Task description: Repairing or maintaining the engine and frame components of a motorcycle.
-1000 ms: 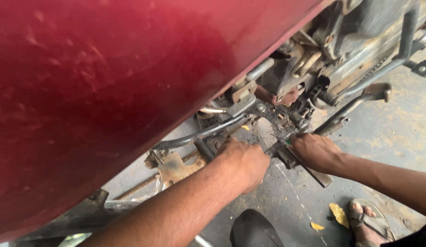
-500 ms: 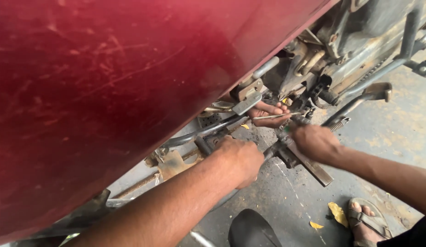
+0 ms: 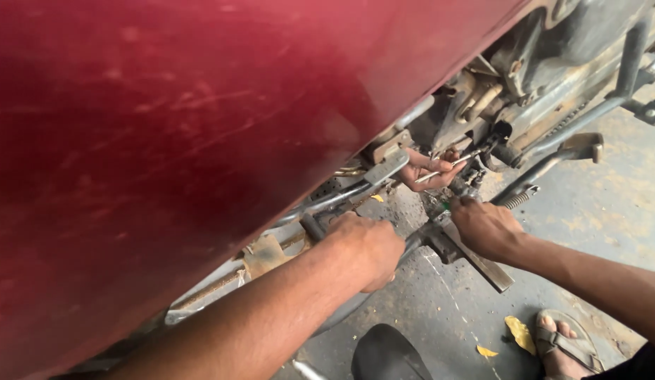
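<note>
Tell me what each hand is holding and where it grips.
The left hand clasps a dark bar under the red panel, near its end. The right hand grips a green-handled tool by the handle. A third hand belongs to someone else.

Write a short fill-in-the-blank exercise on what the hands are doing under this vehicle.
1. The big body panel filling the upper left is dark ____.
2. The left hand is closed into a ____ beside the metal frame.
3. A third hand, reaching from behind the frame, belongs to ____ person.
4. The foot at the lower right wears a ____.

Missing words: red; fist; another; sandal
</note>
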